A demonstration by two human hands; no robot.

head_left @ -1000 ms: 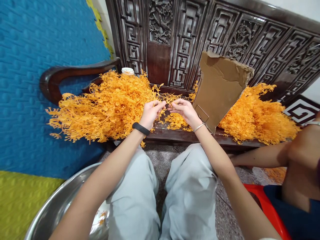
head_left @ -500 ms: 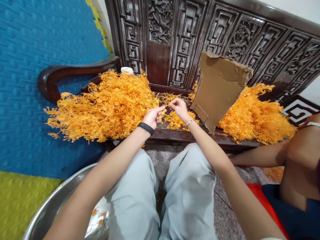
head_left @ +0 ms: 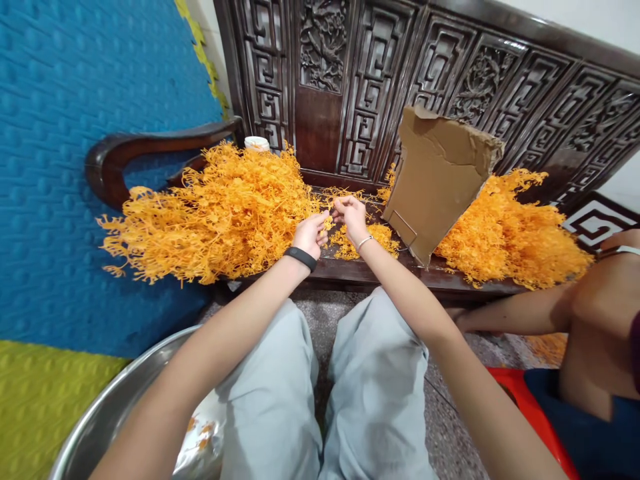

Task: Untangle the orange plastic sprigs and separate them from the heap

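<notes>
While both hands pinch one orange sprig | left hand | right hand | fingertips partly hidden

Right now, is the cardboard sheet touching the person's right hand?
Apart. The head view shows the right hand pinching orange sprigs together with the left hand, while bare dark bench wood and loose sprigs separate it from the cardboard sheet.

left hand | right hand | both moved further forward, fingertips closer
</notes>
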